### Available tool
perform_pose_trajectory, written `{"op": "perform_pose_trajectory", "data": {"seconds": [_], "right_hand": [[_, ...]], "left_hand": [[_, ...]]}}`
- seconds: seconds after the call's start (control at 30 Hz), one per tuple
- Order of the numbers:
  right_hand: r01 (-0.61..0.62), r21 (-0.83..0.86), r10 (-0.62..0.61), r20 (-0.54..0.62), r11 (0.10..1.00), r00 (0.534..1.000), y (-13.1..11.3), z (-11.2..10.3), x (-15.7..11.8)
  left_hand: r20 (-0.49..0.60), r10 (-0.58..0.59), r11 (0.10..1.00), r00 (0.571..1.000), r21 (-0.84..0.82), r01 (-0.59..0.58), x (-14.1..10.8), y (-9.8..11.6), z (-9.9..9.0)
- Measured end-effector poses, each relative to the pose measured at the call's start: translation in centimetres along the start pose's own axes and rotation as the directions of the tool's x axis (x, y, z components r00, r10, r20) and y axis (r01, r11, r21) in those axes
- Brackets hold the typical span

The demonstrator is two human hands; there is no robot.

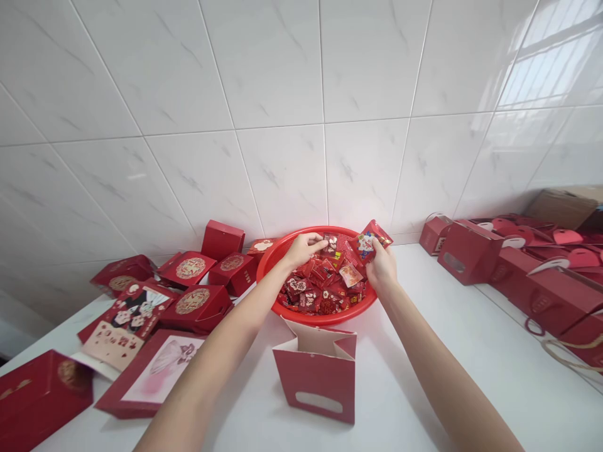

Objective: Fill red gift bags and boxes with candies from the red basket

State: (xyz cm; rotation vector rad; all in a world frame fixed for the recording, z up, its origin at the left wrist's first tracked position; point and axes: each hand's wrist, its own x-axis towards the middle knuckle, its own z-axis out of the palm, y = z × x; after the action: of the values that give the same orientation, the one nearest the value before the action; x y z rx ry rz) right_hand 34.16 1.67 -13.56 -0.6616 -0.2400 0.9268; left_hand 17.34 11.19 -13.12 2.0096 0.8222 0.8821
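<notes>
A red plastic basket (277, 309) full of small wrapped candy packets (325, 285) stands against the wall. My left hand (304, 250) reaches over its back left part, thumb and fingertips pinched at the edge of a small dark red candy packet (331, 242). Over the basket's right rim, my right hand (381, 263) grips a larger shiny red snack packet (368, 243) with coloured print. In front of the basket a red paper gift box (318, 380) stands upright, its top flaps open and an oval window in its front. Neither hand touches this box.
Red gift boxes with gold round emblems (191, 269) lie piled on the left. A flat box with a dress picture (162, 367) lies nearer. Rows of red handled boxes (471, 251) stand on the right, with a brown carton (560, 207) behind. A tiled wall (282, 75) rises behind the white table (414, 376).
</notes>
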Motion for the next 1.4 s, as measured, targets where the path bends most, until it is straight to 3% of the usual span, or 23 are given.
{"op": "perform_pose_trajectory", "data": {"seconds": [0.1, 0.27, 0.47, 0.53, 0.63, 0.7, 0.77, 0.83, 0.9, 1.0, 1.13, 1.3, 1.4], "right_hand": [[-0.08, -0.054, 0.083, 0.057, 0.995, 0.995, 0.0, 0.1, -0.1], [-0.166, -0.187, 0.205, 0.216, 0.968, 0.954, 0.3, -0.3, -0.3], [-0.067, -0.323, 0.192, 0.372, 0.944, 0.908, 0.3, -0.9, -0.4], [-0.029, -0.343, 0.164, 0.369, 0.939, 0.915, 0.4, -1.0, -0.3], [0.059, -0.278, 0.029, 0.301, 0.959, 0.953, 0.5, -1.0, -0.2], [0.11, -0.206, -0.058, 0.24, 0.972, 0.969, 0.4, -1.0, -0.1], [0.116, -0.167, -0.081, 0.203, 0.979, 0.976, 0.3, -0.8, -0.3], [0.1, -0.166, -0.067, 0.193, 0.981, 0.979, 0.1, -0.7, -0.5], [0.097, -0.174, -0.063, 0.189, 0.98, 0.98, 0.1, -0.5, -0.7], [0.113, -0.161, -0.083, 0.18, 0.981, 0.98, 0.1, -0.4, -0.7], [0.126, -0.144, -0.094, 0.212, 0.982, 0.973, 0.2, -0.5, -0.5], [0.103, -0.156, -0.067, 0.221, 0.982, 0.973, 0.2, -0.7, -0.4], [0.105, -0.166, -0.066, 0.226, 0.981, 0.972, 0.2, -0.7, -0.4]], "left_hand": [[-0.038, 0.017, 0.997, 0.999, -0.073, -0.019, 0.1, -0.1, 0.0], [0.042, 0.054, 0.996, 0.998, -0.074, -0.051, -0.1, 0.2, 1.0], [0.133, 0.107, 0.993, 0.985, -0.072, -0.098, -0.6, 0.7, 1.8], [0.141, 0.091, 0.995, 0.986, -0.056, -0.083, -0.7, 0.9, 1.9], [0.19, 0.028, 0.999, 0.981, 0.025, -0.034, -1.0, 1.3, 1.9], [0.356, -0.044, 0.995, 0.933, 0.102, 0.008, -1.3, 1.6, 2.0], [0.568, -0.113, 0.982, 0.815, 0.188, 0.005, -1.6, 1.8, 2.5], [0.695, -0.155, 0.952, 0.703, 0.294, -0.082, -1.9, 1.7, 3.4], [0.73, -0.173, 0.89, 0.661, 0.403, -0.212, -2.2, 1.4, 4.5], [0.717, -0.168, 0.801, 0.677, 0.5, -0.331, -2.4, 0.8, 5.7], [0.688, -0.149, 0.784, 0.71, 0.52, -0.339, -2.4, 0.9, 6.0], [0.719, -0.172, 0.775, 0.673, 0.521, -0.358, -2.1, 1.1, 6.0], [0.71, -0.176, 0.76, 0.682, 0.538, -0.365, -2.0, 0.6, 6.1]]}}
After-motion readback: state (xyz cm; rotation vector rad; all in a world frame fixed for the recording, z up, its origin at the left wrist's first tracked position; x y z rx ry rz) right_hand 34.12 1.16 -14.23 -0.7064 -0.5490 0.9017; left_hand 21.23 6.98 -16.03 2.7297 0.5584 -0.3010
